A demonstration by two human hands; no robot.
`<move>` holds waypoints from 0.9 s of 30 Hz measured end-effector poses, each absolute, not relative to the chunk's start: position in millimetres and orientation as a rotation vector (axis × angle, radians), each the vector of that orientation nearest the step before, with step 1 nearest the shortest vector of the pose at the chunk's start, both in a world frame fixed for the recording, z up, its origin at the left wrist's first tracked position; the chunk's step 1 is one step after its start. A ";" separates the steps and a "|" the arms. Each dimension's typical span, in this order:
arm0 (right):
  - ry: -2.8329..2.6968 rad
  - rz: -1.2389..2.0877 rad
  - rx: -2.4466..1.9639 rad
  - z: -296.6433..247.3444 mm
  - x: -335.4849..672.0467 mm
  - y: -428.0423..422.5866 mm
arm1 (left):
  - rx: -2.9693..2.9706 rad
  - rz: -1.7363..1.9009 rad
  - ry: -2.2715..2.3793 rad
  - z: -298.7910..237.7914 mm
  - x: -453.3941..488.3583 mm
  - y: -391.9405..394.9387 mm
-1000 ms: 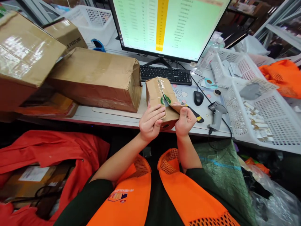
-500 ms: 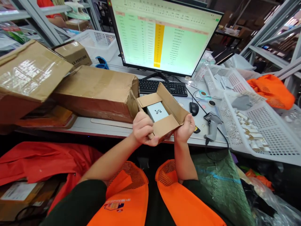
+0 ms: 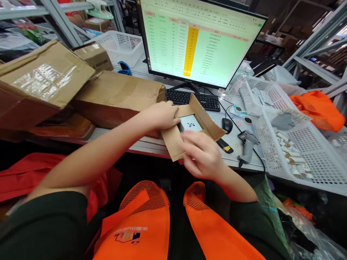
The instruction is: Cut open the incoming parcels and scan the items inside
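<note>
The left hand grips a stiff-flapped cardboard box around a flat pale carton; the right hand blurs, its grasp unclear.

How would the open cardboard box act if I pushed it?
The open cardboard box would probably slide, not roll, having straight edges. Its thin flaps might bend. The pale box inside could shift, given the dark gap beside it.

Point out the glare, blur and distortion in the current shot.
Head view: the right hand over the open box looks motion-blurred; head view: white glare streaks the taped top of the upper-left carton; head view: the monitor glows brightly, its small text too soft to read; head view: the metal shelf frames slant outward, probably wide-angle distortion.
</note>
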State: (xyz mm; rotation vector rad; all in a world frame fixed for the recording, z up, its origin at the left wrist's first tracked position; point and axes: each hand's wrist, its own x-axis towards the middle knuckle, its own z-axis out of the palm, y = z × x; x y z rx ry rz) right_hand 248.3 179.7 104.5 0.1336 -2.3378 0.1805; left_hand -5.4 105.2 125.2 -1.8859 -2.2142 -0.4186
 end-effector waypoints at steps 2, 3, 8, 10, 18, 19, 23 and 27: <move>-2.573 0.150 0.032 109.5 235.9 180.8 | -1.938 -0.299 -2.314 124.4 -19.5 121.8; -2.589 0.139 -0.028 107.3 233.0 186.4 | -1.935 -0.302 -2.324 124.2 -24.3 126.6; -1.931 0.039 0.084 52.5 266.1 217.1 | -1.799 -0.561 -2.424 139.4 -41.4 121.8; -1.733 0.041 0.103 15.9 289.4 216.1 | -1.784 -0.554 -2.390 146.9 -37.6 112.8; -2.000 0.291 -0.618 -92.6 324.7 180.9 | -2.660 0.055 -1.734 159.2 33.8 119.1; -2.020 0.325 -0.639 -94.9 318.9 178.4 | -2.690 0.106 -1.762 161.7 36.5 125.8; -2.238 0.550 -0.678 -90.4 285.2 167.4 | -2.699 0.253 -1.789 161.6 32.9 144.7; -2.195 0.843 -0.691 -81.5 265.5 155.7 | -2.688 -0.078 -1.809 137.7 36.8 154.2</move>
